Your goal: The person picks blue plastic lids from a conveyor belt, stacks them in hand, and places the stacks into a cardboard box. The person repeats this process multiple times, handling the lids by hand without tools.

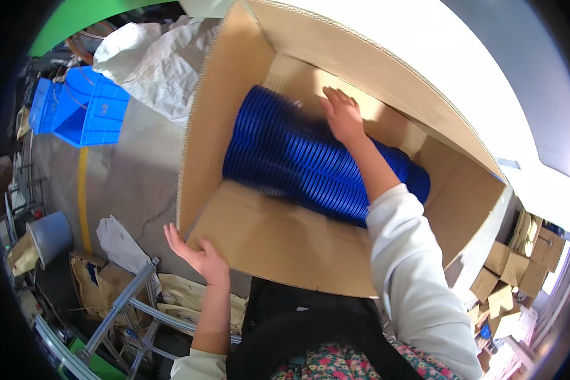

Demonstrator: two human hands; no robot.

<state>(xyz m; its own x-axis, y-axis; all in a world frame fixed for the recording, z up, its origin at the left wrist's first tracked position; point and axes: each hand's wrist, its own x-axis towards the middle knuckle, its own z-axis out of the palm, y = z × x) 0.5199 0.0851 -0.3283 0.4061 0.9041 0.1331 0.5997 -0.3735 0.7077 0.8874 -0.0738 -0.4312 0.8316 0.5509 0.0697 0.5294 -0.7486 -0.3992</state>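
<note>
A large cardboard box (297, 256) stands open in front of me. Inside lies a long row of blue ribbed rings or coils (335, 171), closely stacked on their side; which of the two I cannot tell. My right hand (345, 117) reaches into the box over the far side of the blue row, its fingers stretched and holding nothing. It is slightly blurred, and whether it touches the blue row is unclear. At the box's near left corner, my left hand (199, 256) rests against the cardboard edge with fingers spread.
Blue plastic bins (92, 107) and a crumpled white sack (164, 66) are at the far left. A metal frame (130, 297) stands at the lower left, near a grey bucket (49, 231). Several cardboard boxes (513, 259) are piled at the right. Beyond the box is a white surface (449, 57).
</note>
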